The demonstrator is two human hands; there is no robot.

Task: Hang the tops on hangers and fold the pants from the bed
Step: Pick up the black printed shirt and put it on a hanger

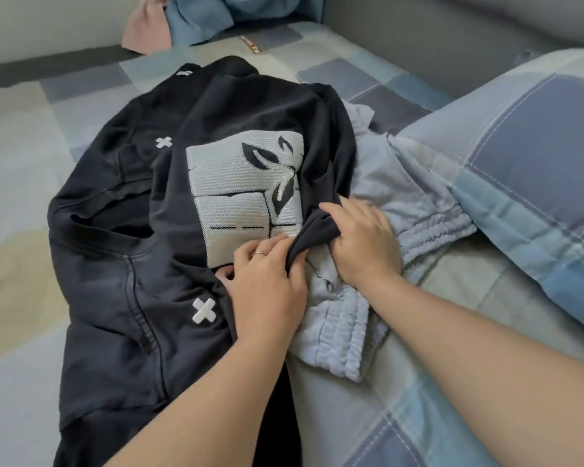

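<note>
Clothing lies spread on the checked bed sheet (17,170). The black top (250,109) occupies the centre of the bed, with its white embroidered patch (230,203) facing up. More black fabric, marked with white crosses (203,310), extends to the left and toward the camera; whether it belongs to the same garment cannot be determined. The light blue-grey pants (405,183) lie crumpled just to the right of the top, partly under its edge, with the elastic waistband bunched near the forearms. The pants touch the checked pillow (536,156) at the right. Both hands meet at the top's right edge, next to the patch. The left hand (267,278), which wears a ring (259,253), has its fingers curled over a gathered fold of black fabric. The right hand (361,244) clasps the same fold from the opposite side, thumb and fingers wrapped around it, and rests over the pants. The hands are nearly touching. At the far edge of the bed, a blue garment (199,18) and a pink garment (145,32) lie heaped together, well apart from the hands.
</note>
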